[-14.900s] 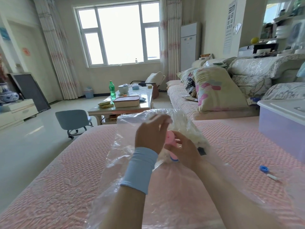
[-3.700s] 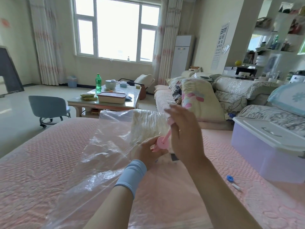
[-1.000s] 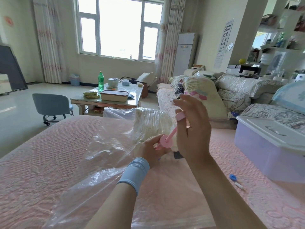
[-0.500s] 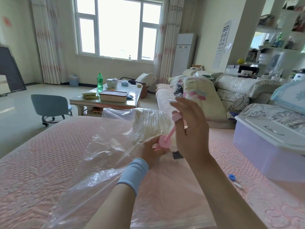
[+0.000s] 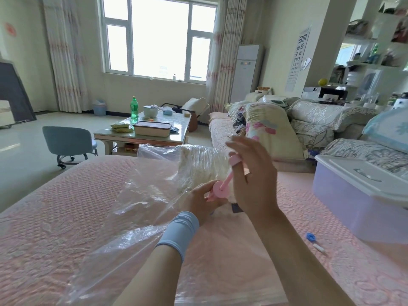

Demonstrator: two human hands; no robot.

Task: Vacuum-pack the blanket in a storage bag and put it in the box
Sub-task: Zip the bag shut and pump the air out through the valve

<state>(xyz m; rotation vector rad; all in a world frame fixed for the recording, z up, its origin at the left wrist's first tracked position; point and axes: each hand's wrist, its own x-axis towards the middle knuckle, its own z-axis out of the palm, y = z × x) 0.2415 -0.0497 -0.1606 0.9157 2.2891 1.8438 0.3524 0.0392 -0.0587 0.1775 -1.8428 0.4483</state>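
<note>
Gripping the pink hand pump (image 5: 220,189) with both hands, the person is working over a storage bag (image 5: 143,195). The left hand (image 5: 203,198), with a pale blue wristband (image 5: 180,231) on its wrist, is curling its fingers round the pump's round body, low against the bag. The right hand (image 5: 254,180) is pinching the handle (image 5: 234,160) between its fingers, above and to the right of the left hand. The thin plunger rod is running between the two hands, so the pump's long axis is slanting up and to the right, handle end uppermost.

The bag is clear, crinkled plastic, lying flat under both forearms and stretching away from the grip toward the far edge of the bed. A cream blanket (image 5: 198,164) is sitting folded inside it, just beyond the hands. The bag is lying loose and wrinkled to the left of the grip.

Everything is resting on a pink quilted bed cover (image 5: 66,206). To the right of the grip, a translucent lilac box (image 5: 353,202) is standing on the cover with its white lid (image 5: 362,173) on. Nearer the person than the box, a small blue cap (image 5: 310,236) and a white piece (image 5: 319,248) are lying side by side. Beyond the hands, a coffee table (image 5: 143,135) is carrying a green bottle (image 5: 134,108), with a grey-blue chair (image 5: 68,141) to its left. A sofa (image 5: 223,131) piled with pillows is running along the right, and a bright window (image 5: 159,38) is filling the far wall.
</note>
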